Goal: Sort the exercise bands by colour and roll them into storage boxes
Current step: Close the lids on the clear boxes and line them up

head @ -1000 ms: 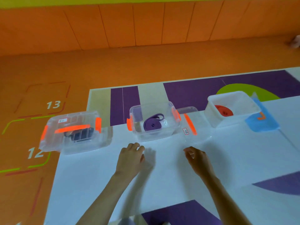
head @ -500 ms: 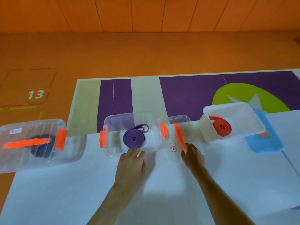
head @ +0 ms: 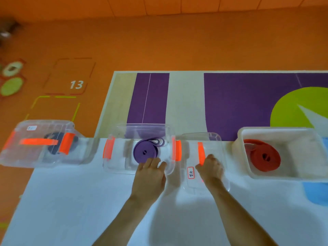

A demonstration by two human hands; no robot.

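Observation:
A rolled purple band point(head: 146, 152) lies in the middle clear box point(head: 117, 164), which has orange side clips and no lid on. My left hand point(head: 150, 176) rests against that box's near rim, fingers together. The box's clear lid point(head: 204, 139) with an orange handle and a white label lies flat just to its right. My right hand point(head: 210, 168) is curled over the lid at the handle. A rolled red band point(head: 262, 158) sits in the open white box point(head: 284, 132) at the right. A dark band point(head: 53, 141) shows inside the closed lidded box point(head: 35, 126) at the left.
The boxes stand in a row along the far edge of a white mat point(head: 88, 210). Beyond it lies a purple, beige and green floor mat point(head: 230, 103) on an orange floor with a painted 13 point(head: 76, 84). A blue patch point(head: 317, 192) shows under the white box.
Both hands have moved forward: the left has reached the purple-band box's rim and the right has come down onto the lid beside it. My view has tilted down and closer.

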